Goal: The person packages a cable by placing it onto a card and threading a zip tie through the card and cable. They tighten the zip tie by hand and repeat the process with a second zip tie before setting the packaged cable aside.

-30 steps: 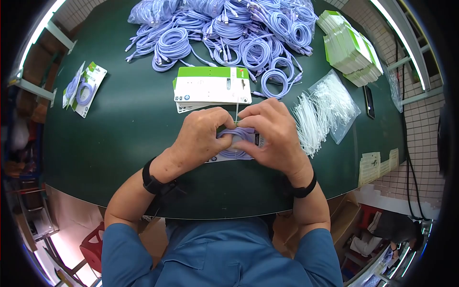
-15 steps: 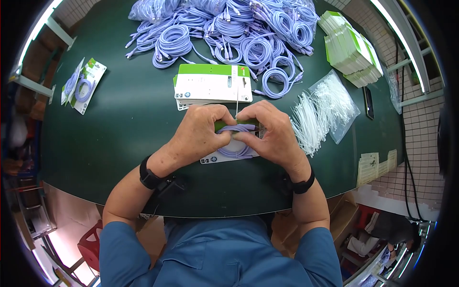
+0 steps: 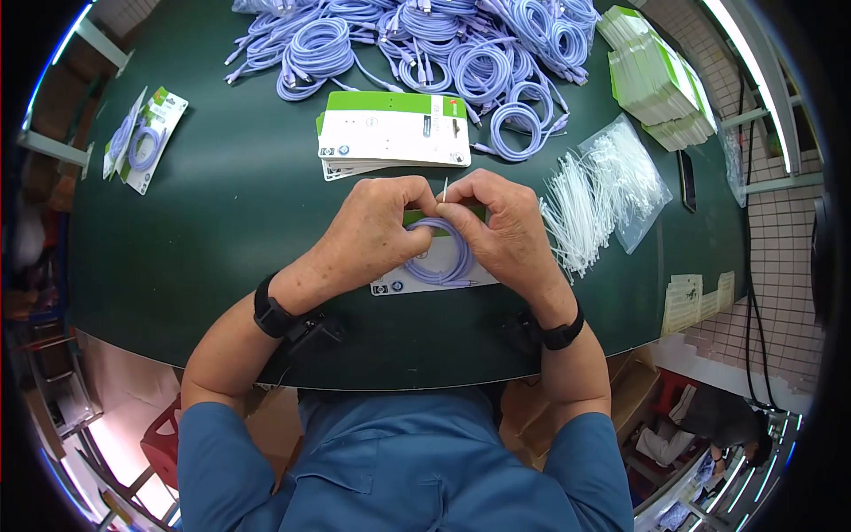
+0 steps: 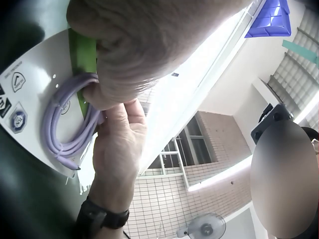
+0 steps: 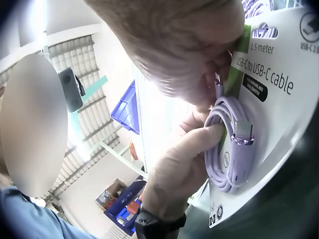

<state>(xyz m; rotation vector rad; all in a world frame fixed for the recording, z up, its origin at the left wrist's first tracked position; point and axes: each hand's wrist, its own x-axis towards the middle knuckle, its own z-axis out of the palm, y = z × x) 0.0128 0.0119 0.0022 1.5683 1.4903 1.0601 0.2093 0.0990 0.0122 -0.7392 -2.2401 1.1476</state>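
Note:
A coiled lilac cable [image 3: 463,257] lies against a white and green card [image 3: 417,277] between the hands, above the green table. The left hand [image 3: 377,232] grips the coil and card at the upper left, thumb inside the ring. At the card's top edge the right hand [image 3: 505,232] pinches a thin white tie [image 3: 445,190], which sticks up between the fingertips. In the right wrist view the cable [image 5: 232,159] shows its metal plug in front of the printed card [image 5: 269,64]. Fingers hide where the tie meets the coil.
Beyond the hands lie stacked cards [image 3: 390,133] and a heap of lilac cables [image 3: 483,71]. White ties [image 3: 576,213] in a bag, a card pile [image 3: 651,75] and a phone [image 3: 687,180] are at right; packed cables [image 3: 144,146] at left.
The right thumb has moved up from the coil's middle to the tie. Less of the tie sticks up, and more of the ring shows. The view has shifted slightly.

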